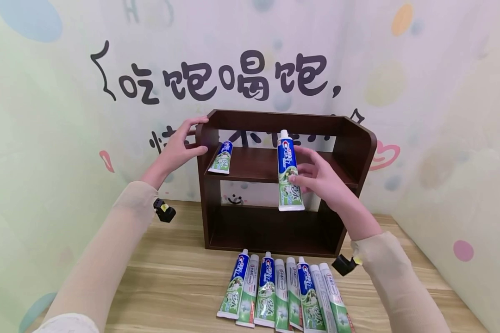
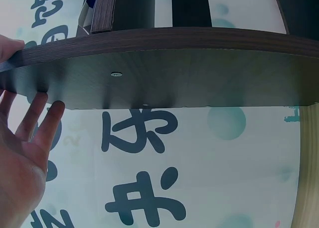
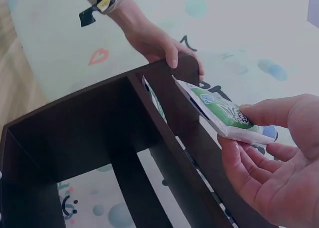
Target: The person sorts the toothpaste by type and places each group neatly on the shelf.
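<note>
My right hand (image 1: 327, 182) pinches a blue, green and white tube of toothpaste (image 1: 286, 162) between thumb and fingers. The tube is held cap up in front of the dark brown two-level shelf (image 1: 254, 167); in the right wrist view the tube's flat end (image 3: 244, 134) faces the camera. At the shelf's upper left corner, my left hand (image 1: 178, 149) grips the side panel, thumb on the front edge and fingers on the outer face (image 2: 159, 78). Another tube of the same colours (image 1: 222, 159) leans on the upper level, near that left side panel.
On the wooden table (image 1: 166, 273), in front of the shelf, several toothpaste tubes lie side by side, caps toward the shelf; some are blue and green (image 1: 267, 289), others white and green (image 1: 281, 296). A printed wall covering (image 1: 421, 115) stands close behind the shelf.
</note>
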